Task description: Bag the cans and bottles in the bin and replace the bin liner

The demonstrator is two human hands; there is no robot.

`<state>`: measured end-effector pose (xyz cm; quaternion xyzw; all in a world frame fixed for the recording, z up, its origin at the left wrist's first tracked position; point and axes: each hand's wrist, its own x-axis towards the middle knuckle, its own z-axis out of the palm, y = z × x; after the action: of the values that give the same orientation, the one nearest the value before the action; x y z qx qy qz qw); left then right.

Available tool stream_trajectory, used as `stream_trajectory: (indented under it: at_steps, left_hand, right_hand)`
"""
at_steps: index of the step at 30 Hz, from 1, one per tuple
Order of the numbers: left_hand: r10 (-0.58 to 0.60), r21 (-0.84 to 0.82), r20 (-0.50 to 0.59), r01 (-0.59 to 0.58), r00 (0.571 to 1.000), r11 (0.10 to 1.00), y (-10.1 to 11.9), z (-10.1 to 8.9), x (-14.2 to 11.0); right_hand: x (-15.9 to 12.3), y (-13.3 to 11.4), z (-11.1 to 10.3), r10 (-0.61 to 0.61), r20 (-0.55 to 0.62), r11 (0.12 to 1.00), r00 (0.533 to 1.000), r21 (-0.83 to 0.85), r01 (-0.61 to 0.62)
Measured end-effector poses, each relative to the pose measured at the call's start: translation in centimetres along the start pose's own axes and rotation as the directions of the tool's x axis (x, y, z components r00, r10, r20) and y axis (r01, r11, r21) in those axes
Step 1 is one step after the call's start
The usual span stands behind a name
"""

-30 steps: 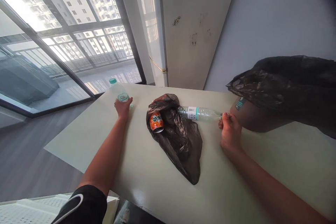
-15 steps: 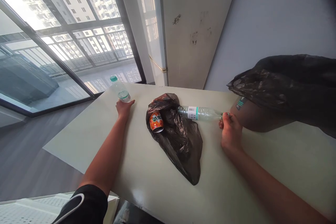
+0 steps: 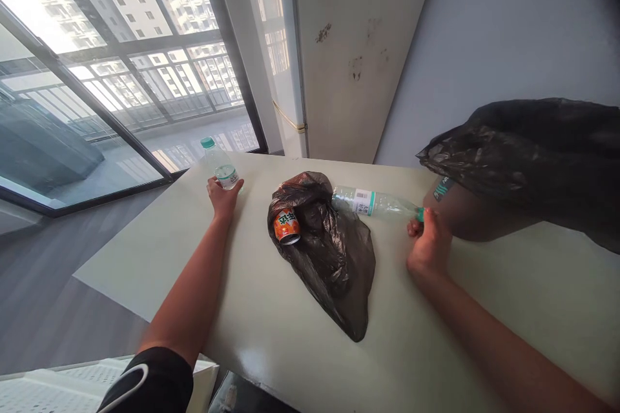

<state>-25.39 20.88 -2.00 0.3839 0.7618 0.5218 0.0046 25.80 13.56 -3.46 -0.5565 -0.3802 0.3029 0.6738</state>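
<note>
My left hand (image 3: 223, 195) is wrapped round the base of a small clear bottle with a green cap (image 3: 217, 166), which stands upright near the table's far left corner. My right hand (image 3: 427, 242) is closed on the green-capped end of a long clear bottle (image 3: 372, 202) that lies on its side. That bottle's other end rests on a crumpled black plastic bag (image 3: 327, 251) in the middle of the pale table (image 3: 508, 310). An orange drink can (image 3: 287, 226) lies on the bag's left part.
A large black bag (image 3: 527, 151) covers a brown rounded object (image 3: 465, 216) at the right, just behind my right hand. A white cabinet side (image 3: 353, 45) stands beyond the table. Big windows fill the left. A white perforated surface (image 3: 58, 387) lies below left.
The upright bottle in my left hand has gone from tilted to standing. My right hand has shifted slightly right with the lying bottle's capped end.
</note>
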Motion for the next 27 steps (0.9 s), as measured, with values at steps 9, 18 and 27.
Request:
stream_trajectory:
  at_steps: [9, 18, 27]
  left_hand:
    - [0.019, -0.023, -0.005, -0.019, 1.000, 1.000, 0.1, 0.1, 0.0]
    - [0.114, -0.082, -0.170, -0.129, 0.979, 0.988, 0.8, -0.4, -0.7]
    - [0.827, -0.069, -0.189, -0.848, 0.529, 0.526, 11.5, -4.9, -8.7]
  right_hand:
    - [-0.7, -1.6, 0.4, 0.028, 0.080, 0.970, 0.996, 0.239, -0.047]
    - [-1.3, -2.3, 0.3, 0.086, 0.411, 0.937, 0.907, 0.275, -0.214]
    - [-2.1, -2.6, 0.5, 0.132, 0.553, 0.961, 0.822, 0.133, -0.244]
